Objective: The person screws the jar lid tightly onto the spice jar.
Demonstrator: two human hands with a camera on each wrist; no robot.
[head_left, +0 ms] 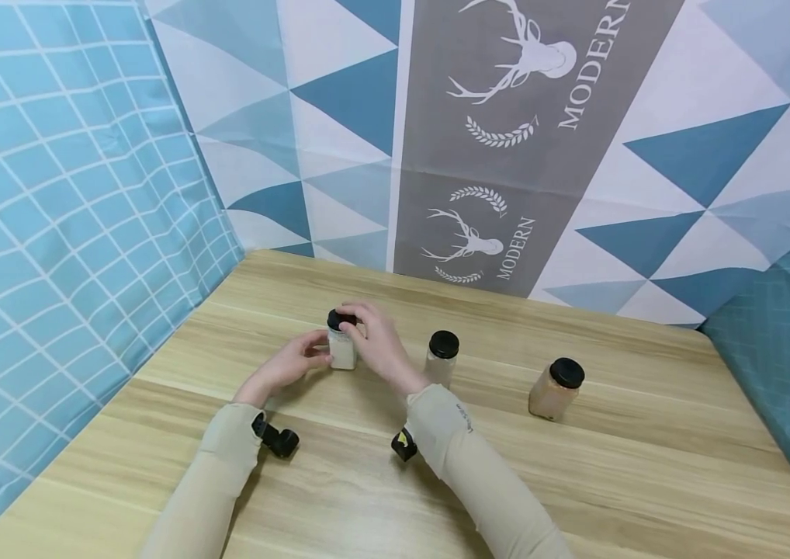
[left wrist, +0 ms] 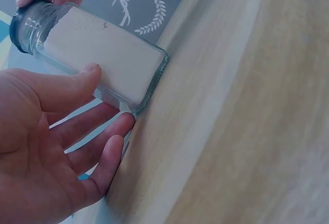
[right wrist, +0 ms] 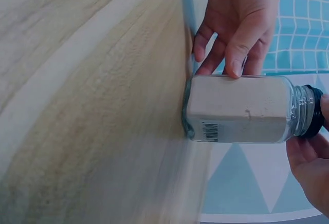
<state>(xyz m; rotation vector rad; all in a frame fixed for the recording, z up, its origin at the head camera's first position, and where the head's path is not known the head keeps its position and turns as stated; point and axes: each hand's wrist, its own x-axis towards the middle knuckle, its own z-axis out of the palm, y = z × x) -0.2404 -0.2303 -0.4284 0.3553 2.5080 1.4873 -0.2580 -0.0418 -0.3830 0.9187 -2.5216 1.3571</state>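
A square glass jar (head_left: 343,354) of pale powder with a black lid (right wrist: 311,112) stands upright on the wooden table. My left hand (head_left: 289,363) holds it low on the side; in the left wrist view the thumb (left wrist: 77,88) lies against the glass and the other fingers reach behind. With my right hand (head_left: 382,343) I grip the lid from above, thumb and fingers on its rim. The right wrist view shows a barcode (right wrist: 209,131) near the base of the jar.
To the right stand two more black-lidded jars: one (head_left: 443,347) just behind my right forearm, partly hidden by it, and another with tan contents (head_left: 554,390) farther right. A patterned cloth wall (head_left: 353,178) borders the table's back, a blue gridded one (head_left: 74,171) its left.
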